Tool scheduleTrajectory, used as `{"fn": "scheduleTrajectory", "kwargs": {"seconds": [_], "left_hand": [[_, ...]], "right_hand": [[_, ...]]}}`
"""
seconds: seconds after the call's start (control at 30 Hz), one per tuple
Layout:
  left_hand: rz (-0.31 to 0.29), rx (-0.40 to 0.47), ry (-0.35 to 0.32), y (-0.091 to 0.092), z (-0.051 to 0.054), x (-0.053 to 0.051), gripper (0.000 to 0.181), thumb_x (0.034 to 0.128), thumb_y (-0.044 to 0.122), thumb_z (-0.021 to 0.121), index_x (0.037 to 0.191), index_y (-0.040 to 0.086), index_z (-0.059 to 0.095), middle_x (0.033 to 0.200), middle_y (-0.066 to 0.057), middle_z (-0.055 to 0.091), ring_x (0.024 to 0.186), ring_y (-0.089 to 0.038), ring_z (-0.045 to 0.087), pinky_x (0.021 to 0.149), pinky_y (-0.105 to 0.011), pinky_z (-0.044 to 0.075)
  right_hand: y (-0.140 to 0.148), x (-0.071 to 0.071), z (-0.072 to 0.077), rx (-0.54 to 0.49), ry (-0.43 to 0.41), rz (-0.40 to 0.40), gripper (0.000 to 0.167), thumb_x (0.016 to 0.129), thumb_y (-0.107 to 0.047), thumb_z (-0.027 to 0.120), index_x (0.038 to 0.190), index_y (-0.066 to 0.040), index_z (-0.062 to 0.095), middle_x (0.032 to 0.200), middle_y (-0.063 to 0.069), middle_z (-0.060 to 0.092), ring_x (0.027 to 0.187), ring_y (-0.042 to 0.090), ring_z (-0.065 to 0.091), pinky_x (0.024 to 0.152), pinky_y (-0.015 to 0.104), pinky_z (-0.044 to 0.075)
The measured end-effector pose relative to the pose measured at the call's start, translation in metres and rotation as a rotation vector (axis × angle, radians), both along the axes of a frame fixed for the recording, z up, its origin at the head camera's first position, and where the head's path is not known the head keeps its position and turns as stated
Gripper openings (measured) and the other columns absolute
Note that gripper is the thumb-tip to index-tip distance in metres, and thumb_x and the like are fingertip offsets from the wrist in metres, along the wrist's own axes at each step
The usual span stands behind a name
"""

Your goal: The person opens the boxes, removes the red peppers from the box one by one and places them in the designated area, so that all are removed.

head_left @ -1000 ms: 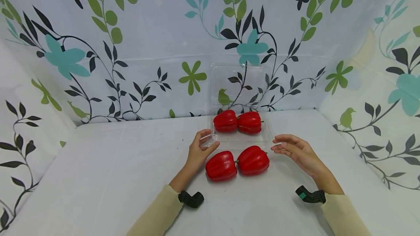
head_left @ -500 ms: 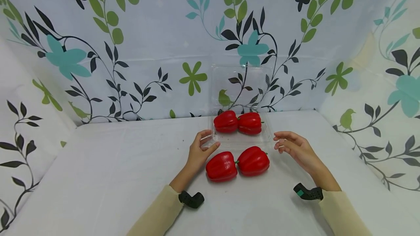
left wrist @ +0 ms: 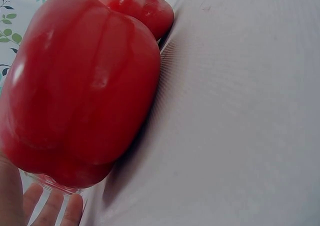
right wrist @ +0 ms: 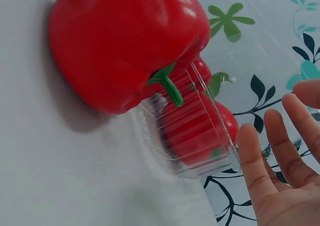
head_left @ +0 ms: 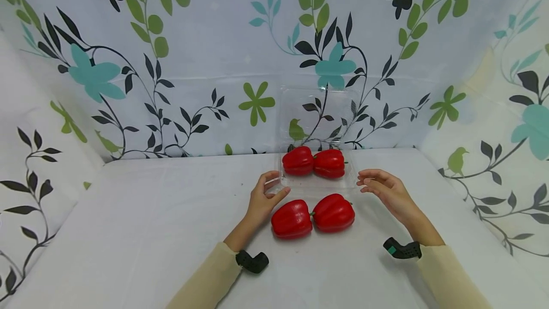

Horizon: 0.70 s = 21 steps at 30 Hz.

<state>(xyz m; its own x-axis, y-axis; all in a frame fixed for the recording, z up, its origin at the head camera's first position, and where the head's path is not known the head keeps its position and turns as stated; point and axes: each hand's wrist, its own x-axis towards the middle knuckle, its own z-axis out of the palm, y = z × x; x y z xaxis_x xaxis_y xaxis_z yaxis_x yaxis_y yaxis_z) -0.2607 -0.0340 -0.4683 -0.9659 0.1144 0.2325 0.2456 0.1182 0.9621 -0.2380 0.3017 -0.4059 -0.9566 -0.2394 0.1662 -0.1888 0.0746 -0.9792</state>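
Note:
Two red bell peppers, one left and one right, lie inside a clear plastic clamshell box whose lid stands raised. In front of it, a left pepper and a right pepper rest on the table, nearly touching. My left hand is at the box's left front corner, fingers along its side, thumb extended towards the near left pepper. My right hand is beside the right wall, fingers loosely bent, fingertips at the rim in the right wrist view; contact is unclear. Neither hand grips anything.
A white table spreads to both sides. Behind it hangs a white cloth with leaf and flower prints, right behind the lid. Each wrist wears a black camera band; the left band is near the closer peppers.
My right hand has shifted slightly forward and its fingers have changed pose a little. The left hand stays at the box corner. The peppers and box keep their places as the head view drifts slightly.

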Motion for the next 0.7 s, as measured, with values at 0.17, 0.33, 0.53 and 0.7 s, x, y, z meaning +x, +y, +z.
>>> {"fn": "scheduleTrajectory", "kwargs": {"seconds": [0.17, 0.33, 0.53, 0.7], "left_hand": [[0.004, -0.015, -0.012, 0.001, 0.001, 0.001, 0.058, 0.0870, 0.026, 0.075, 0.136, 0.014, 0.046, 0.140, -0.009, 0.052, 0.130, -0.027, 0.051, 0.095, -0.043, 0.052], [0.005, -0.015, -0.006, 0.001, 0.002, 0.002, 0.058, 0.0873, 0.025, 0.074, 0.136, 0.012, 0.046, 0.140, -0.012, 0.051, 0.129, -0.029, 0.052, 0.095, -0.044, 0.052], [0.003, -0.012, -0.003, 0.001, 0.002, 0.002, 0.057, 0.0878, 0.026, 0.074, 0.136, 0.011, 0.046, 0.140, -0.012, 0.051, 0.129, -0.030, 0.052, 0.095, -0.044, 0.052], [0.001, -0.007, -0.010, 0.001, 0.001, 0.002, 0.057, 0.0874, 0.024, 0.074, 0.136, 0.012, 0.046, 0.140, -0.011, 0.052, 0.129, -0.030, 0.052, 0.096, -0.044, 0.052]], "right_hand": [[-0.003, -0.006, 0.003, 0.100, -0.013, -0.047, 0.038, 0.101, -0.019, 0.055, 0.129, 0.006, 0.050, 0.111, -0.005, 0.064, 0.104, 0.019, 0.064, 0.089, 0.025, 0.054], [-0.006, -0.012, 0.004, 0.155, -0.032, -0.061, 0.035, 0.101, -0.025, 0.055, 0.128, -0.003, 0.054, 0.114, -0.005, 0.062, 0.107, 0.020, 0.063, 0.094, 0.027, 0.052], [-0.010, -0.019, 0.004, 0.135, -0.034, -0.090, 0.038, 0.100, -0.028, 0.056, 0.129, -0.003, 0.053, 0.117, -0.003, 0.062, 0.107, 0.015, 0.062, 0.095, 0.025, 0.051], [-0.013, -0.024, 0.003, 0.154, -0.011, -0.124, 0.047, 0.100, -0.029, 0.057, 0.134, 0.003, 0.048, 0.121, 0.002, 0.060, 0.106, 0.012, 0.062, 0.094, 0.025, 0.051]]}}
